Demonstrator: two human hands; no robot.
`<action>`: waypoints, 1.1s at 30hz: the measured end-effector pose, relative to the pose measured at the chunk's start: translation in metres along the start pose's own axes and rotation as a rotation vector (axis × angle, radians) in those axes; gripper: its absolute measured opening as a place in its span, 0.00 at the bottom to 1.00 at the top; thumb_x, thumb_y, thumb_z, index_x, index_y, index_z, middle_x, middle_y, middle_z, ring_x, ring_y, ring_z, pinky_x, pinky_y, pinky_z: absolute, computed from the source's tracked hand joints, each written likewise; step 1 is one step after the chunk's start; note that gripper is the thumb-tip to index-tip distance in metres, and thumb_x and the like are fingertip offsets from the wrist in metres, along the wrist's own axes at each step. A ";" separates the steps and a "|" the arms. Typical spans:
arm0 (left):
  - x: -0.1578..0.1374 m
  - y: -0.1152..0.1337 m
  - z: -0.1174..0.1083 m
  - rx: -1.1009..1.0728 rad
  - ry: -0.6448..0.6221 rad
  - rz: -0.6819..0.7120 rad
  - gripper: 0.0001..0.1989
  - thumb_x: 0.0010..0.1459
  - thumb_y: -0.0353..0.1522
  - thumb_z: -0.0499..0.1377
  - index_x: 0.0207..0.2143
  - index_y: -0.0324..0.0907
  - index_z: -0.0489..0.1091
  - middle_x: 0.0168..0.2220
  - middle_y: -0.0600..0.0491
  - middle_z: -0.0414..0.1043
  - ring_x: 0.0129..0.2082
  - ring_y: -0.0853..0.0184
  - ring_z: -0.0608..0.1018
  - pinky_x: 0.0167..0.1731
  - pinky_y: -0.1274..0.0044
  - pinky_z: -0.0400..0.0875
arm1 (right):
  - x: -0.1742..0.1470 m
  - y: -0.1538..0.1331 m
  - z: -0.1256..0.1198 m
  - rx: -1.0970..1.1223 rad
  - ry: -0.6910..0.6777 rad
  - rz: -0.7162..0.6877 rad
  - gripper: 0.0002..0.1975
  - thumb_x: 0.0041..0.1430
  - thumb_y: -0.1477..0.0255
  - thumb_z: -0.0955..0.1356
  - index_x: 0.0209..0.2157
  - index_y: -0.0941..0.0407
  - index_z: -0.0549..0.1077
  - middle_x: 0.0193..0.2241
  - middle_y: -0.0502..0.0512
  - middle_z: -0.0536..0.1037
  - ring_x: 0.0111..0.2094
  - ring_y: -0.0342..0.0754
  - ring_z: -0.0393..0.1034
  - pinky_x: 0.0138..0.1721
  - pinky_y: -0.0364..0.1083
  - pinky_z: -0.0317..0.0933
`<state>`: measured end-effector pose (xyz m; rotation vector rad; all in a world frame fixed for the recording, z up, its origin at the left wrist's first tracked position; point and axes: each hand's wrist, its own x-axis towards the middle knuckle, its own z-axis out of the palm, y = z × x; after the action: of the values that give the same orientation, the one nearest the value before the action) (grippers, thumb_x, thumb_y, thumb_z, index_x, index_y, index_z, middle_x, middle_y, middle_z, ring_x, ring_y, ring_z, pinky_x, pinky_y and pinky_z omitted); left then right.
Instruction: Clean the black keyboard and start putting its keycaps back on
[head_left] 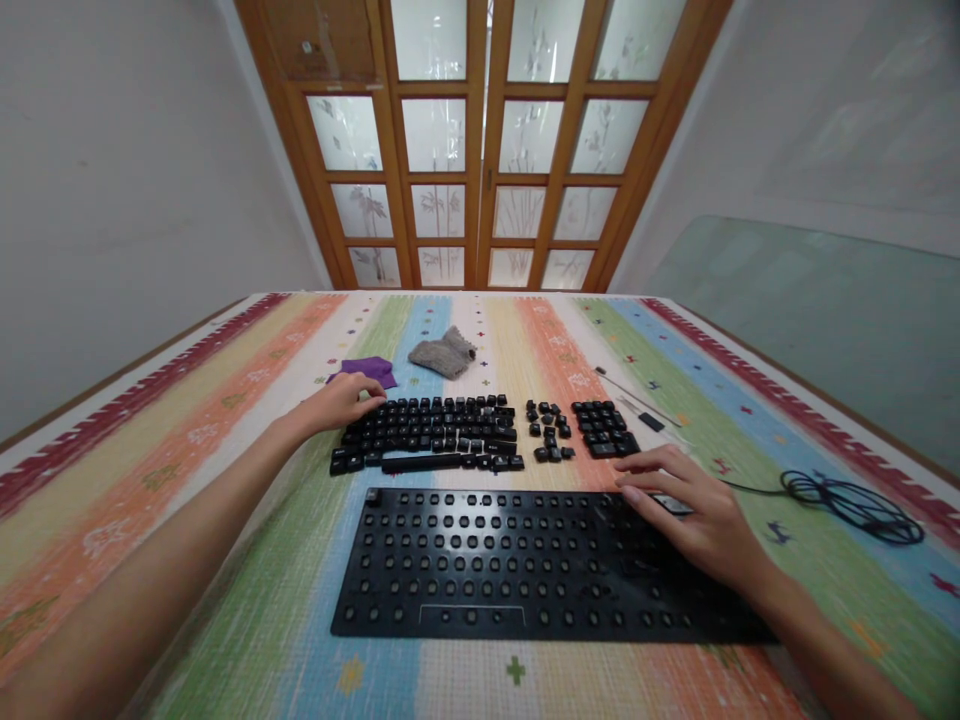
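Note:
My left hand (346, 400) is at the upper left end of a block of loose black keycaps (442, 425). Its thumb and index fingertip come together on a keycap there, which the fingers mostly hide. Nearer to me lies a black keyboard (480, 565) with its key posts bare. One keycap (373, 495) sits at its top left corner. Over the keyboard's upper right part rests my right hand (694, 505), fingers stretched out and slightly apart, hiding that area.
More keycaps (551, 430) and a number-pad group (604, 428) lie to the right. Beyond are a purple cloth (367, 371), a grey cloth (444, 353), a thin stick-like tool (637, 393) and a small black piece (651, 422). A coiled cable (855, 505) lies at right on the striped tablecloth (247, 590).

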<state>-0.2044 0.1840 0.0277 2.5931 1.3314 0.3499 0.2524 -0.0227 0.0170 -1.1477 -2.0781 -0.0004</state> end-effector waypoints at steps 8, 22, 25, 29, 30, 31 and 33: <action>0.001 -0.001 0.000 -0.008 0.003 0.007 0.13 0.55 0.37 0.56 0.34 0.43 0.80 0.37 0.50 0.81 0.38 0.62 0.79 0.42 0.73 0.71 | 0.003 -0.007 0.008 0.095 -0.005 0.056 0.07 0.64 0.72 0.68 0.33 0.53 0.78 0.38 0.57 0.79 0.39 0.51 0.74 0.42 0.50 0.67; -0.002 0.011 -0.008 -0.208 0.127 0.012 0.11 0.55 0.35 0.59 0.40 0.40 0.72 0.37 0.49 0.80 0.36 0.63 0.81 0.36 0.73 0.75 | 0.051 -0.019 0.037 0.173 -0.139 -0.060 0.10 0.66 0.71 0.65 0.33 0.55 0.77 0.35 0.57 0.79 0.38 0.50 0.72 0.43 0.51 0.66; -0.016 0.027 -0.017 -0.252 0.194 0.027 0.16 0.59 0.35 0.58 0.49 0.40 0.69 0.41 0.49 0.80 0.38 0.64 0.81 0.41 0.71 0.75 | 0.079 -0.024 0.058 0.163 -0.192 -0.104 0.10 0.66 0.70 0.65 0.32 0.55 0.75 0.34 0.56 0.78 0.38 0.50 0.71 0.43 0.51 0.65; -0.044 0.058 -0.018 -0.366 0.278 0.121 0.17 0.61 0.36 0.59 0.50 0.39 0.68 0.41 0.47 0.79 0.38 0.64 0.80 0.38 0.72 0.75 | 0.117 -0.033 0.091 0.113 -0.269 -0.123 0.08 0.64 0.72 0.66 0.32 0.57 0.76 0.33 0.57 0.78 0.39 0.50 0.70 0.44 0.51 0.63; -0.052 0.066 -0.014 -0.386 0.279 0.128 0.18 0.61 0.36 0.59 0.51 0.39 0.67 0.40 0.48 0.79 0.36 0.65 0.80 0.36 0.72 0.74 | 0.126 -0.036 0.100 0.092 -0.304 -0.121 0.07 0.63 0.73 0.66 0.32 0.57 0.76 0.33 0.57 0.78 0.40 0.51 0.69 0.44 0.51 0.62; -0.058 0.073 -0.009 -0.406 0.278 0.126 0.19 0.61 0.35 0.59 0.53 0.40 0.66 0.40 0.48 0.79 0.34 0.66 0.79 0.35 0.73 0.74 | 0.135 -0.039 0.108 0.086 -0.314 -0.121 0.07 0.62 0.74 0.66 0.32 0.57 0.76 0.33 0.57 0.78 0.40 0.51 0.69 0.45 0.50 0.62; -0.068 0.084 0.002 -0.452 0.281 0.118 0.20 0.61 0.34 0.58 0.55 0.40 0.64 0.39 0.49 0.79 0.33 0.67 0.78 0.36 0.73 0.74 | 0.151 -0.044 0.123 0.084 -0.322 -0.122 0.06 0.61 0.74 0.67 0.32 0.57 0.76 0.33 0.57 0.77 0.39 0.51 0.68 0.44 0.50 0.61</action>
<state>-0.1782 0.0802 0.0419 2.2975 1.0232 0.9453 0.0973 0.1023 0.0354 -1.0205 -2.4037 0.2242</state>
